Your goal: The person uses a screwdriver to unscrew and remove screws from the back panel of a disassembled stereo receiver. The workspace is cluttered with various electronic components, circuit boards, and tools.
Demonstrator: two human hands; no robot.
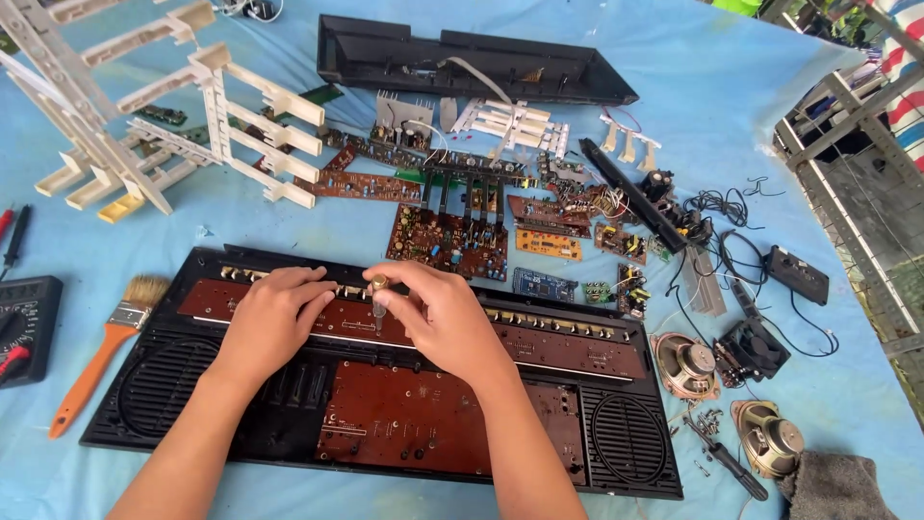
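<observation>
A long black keyboard casing [144,385] lies open on the blue cloth, with brown circuit boards [423,414] inside and a speaker grille at each end. My left hand [274,318] rests flat on the upper brown board strip. My right hand [443,313] pinches a small screwdriver [378,294] with a brass-coloured top, held upright on that strip. The two hands are close together, almost touching.
An orange-handled paintbrush [106,347] and a multimeter [24,327] lie at the left. White key racks [173,125] stand at the back left, a black casing half [472,63] at the back. Loose circuit boards [452,241], two speakers [685,364], cables, screws and a grey rag [837,486] crowd the right.
</observation>
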